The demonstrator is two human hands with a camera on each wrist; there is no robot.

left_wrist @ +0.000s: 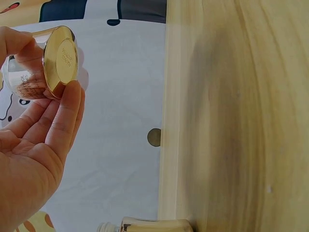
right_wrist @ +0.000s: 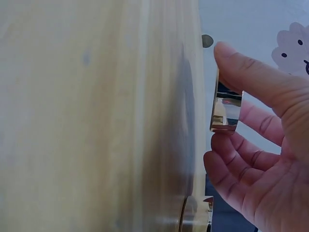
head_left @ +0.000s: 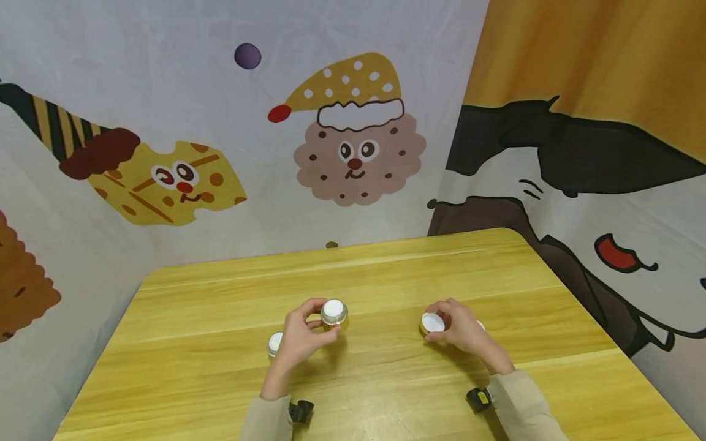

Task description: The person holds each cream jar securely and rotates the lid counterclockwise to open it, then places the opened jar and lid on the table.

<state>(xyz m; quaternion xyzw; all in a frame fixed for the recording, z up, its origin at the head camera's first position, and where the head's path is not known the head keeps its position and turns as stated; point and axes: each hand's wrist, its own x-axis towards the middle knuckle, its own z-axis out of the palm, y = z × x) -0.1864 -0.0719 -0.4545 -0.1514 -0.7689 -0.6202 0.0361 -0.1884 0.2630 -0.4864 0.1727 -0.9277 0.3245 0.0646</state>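
Note:
My left hand (head_left: pixel 300 340) grips a small cosmetic cream jar (head_left: pixel 333 311) between thumb and fingers, above the table. Its top is white, and the left wrist view shows its gold base (left_wrist: pixel 66 60) with stamped characters. To the right, my right hand (head_left: pixel 462 329) pinches a shallow gold lid (head_left: pixel 432 322) by its rim, the white inside facing up. In the right wrist view, this lid's shiny side (right_wrist: pixel 226 112) sits between thumb and fingers. A second jar (head_left: pixel 274 343) stands on the table beside my left hand, partly hidden by it.
A second gold lid (right_wrist: pixel 198 215) lies on the wooden table (head_left: pixel 375 392), mostly hidden behind my right hand in the head view. A printed cartoon cloth (head_left: pixel 265 184) hangs behind the table's far edge. Dark wrist cameras (head_left: pixel 478 399) sit at both sleeves.

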